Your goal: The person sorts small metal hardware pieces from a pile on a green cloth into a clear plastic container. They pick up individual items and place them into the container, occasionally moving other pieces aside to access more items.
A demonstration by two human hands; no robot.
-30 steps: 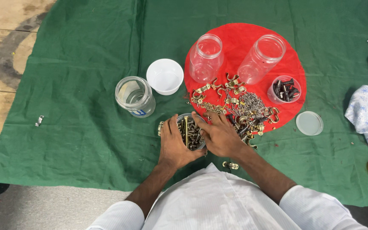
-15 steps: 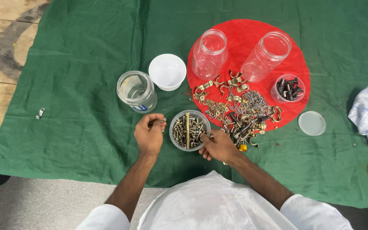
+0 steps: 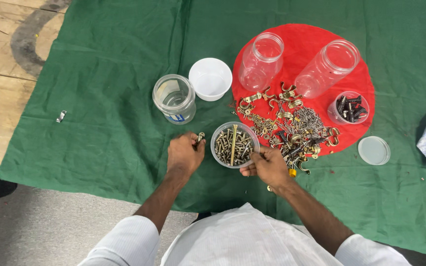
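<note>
Left hand: the left hand (image 3: 184, 156) is pinching a small brass clip (image 3: 200, 136) between the fingertips, fingers curled closed around it, just left of the tub.
Right hand: the right hand (image 3: 268, 166) is gripping the near right rim of the tub, fingers closed on its edge and steadying it.
Tub: the clear tub of screws (image 3: 234, 145) is sitting between the two hands on the green cloth (image 3: 99, 113), with one long brass screw lying across the heap inside.
Beyond the fingers: a pile of hooks and nails (image 3: 292, 130) is lying on the red mat (image 3: 311, 54), just past the right fingertips; an empty glass jar (image 3: 174, 98) and a white bowl (image 3: 210, 79) are standing past the left fingertips.
Further off: two clear jars (image 3: 297, 64) are lying tipped on the mat, beside a small cup of dark bits (image 3: 350, 107).
Risk, clip: judging by the light fingertip hold, the clip could be slipping onto the cloth.
Risk, tub: a pull on the rim might be tipping the tub and spilling screws into the pile nearby.
</note>
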